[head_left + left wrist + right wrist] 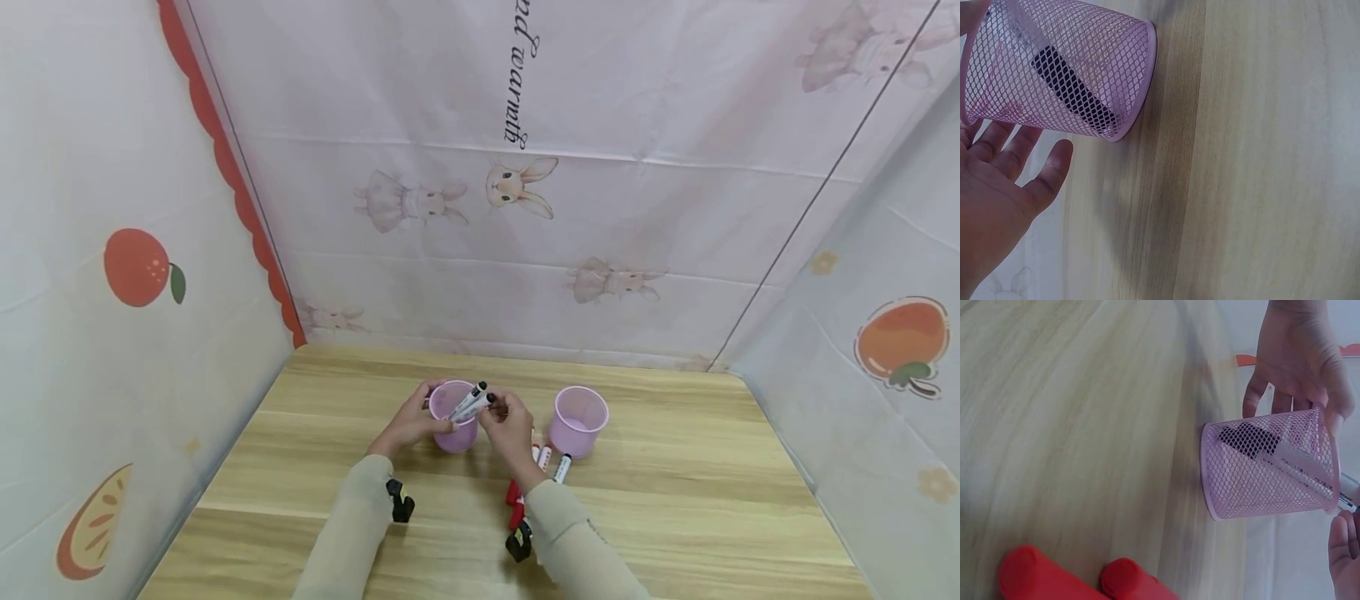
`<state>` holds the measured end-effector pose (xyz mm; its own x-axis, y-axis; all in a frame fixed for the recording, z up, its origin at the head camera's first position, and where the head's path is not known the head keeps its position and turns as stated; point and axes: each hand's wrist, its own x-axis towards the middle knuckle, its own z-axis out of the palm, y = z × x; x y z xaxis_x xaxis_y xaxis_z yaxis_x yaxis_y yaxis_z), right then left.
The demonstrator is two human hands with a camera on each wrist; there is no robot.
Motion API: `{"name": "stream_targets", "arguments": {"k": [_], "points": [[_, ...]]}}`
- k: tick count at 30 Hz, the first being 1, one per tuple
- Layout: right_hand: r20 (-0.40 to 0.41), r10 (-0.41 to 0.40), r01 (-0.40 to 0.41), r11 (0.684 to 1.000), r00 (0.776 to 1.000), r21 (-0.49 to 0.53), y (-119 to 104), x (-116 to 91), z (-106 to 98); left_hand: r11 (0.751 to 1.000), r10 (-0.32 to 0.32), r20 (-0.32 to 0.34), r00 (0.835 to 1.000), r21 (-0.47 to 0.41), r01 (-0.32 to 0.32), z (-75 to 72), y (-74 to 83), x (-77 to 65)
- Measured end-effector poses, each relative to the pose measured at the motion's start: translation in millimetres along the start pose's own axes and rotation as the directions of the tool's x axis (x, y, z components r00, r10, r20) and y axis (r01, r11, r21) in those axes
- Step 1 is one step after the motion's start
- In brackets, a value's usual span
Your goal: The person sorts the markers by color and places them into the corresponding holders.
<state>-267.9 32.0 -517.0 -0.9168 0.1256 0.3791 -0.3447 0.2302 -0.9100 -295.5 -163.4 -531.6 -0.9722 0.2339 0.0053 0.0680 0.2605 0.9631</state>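
My left hand holds a pink mesh pen cup by its side, thumb at the near rim. Inside the cup lean black-and-white markers, their upper ends above the rim. The fingertips of my right hand pinch the upper end of one marker at the rim. In the left wrist view, a marker's black cap shows through the mesh near the cup's base. The right wrist view shows a black cap low in the cup as well, with my left hand behind it.
A second pink mesh cup stands to the right. Red-capped markers lie partly under my right wrist, beside a black-capped marker. Printed cloth walls border the wooden table at the back and sides.
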Motion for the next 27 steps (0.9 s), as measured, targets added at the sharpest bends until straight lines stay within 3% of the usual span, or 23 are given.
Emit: {"name": "stream_targets", "arguments": {"k": [5, 10, 18, 22, 27], "points": [[0.007, 0.000, 0.000, 1.000, 1.000, 0.019, 4, 1, 1, 1.000, -0.002, -0.003, 1.000, 0.005, 0.002, 0.8, 1.2, -0.7], [0.015, 0.063, -0.063, 0.997, 0.998, 0.036, 4, 3, 2, 1.000, -0.007, 0.028, 1.000, -0.009, 0.007, -1.1, 4.8, -1.9], [0.080, 0.181, -0.189, 0.976, 0.980, 0.107, 3, 6, 0, 1.000, 0.007, 0.098, 0.995, -0.016, -0.005, -4.2, 32.8, -14.4], [0.109, 0.198, -0.214, 0.964, 0.974, 0.158, 5, 7, 0, 1.000, 0.011, 0.092, 0.996, -0.014, -0.010, -3.7, 35.2, -16.1], [0.102, 0.238, -0.250, 0.960, 0.966, 0.127, 7, 7, 1, 1.000, 0.014, 0.094, 0.995, -0.017, -0.013, -4.0, 33.2, -15.0]]}}
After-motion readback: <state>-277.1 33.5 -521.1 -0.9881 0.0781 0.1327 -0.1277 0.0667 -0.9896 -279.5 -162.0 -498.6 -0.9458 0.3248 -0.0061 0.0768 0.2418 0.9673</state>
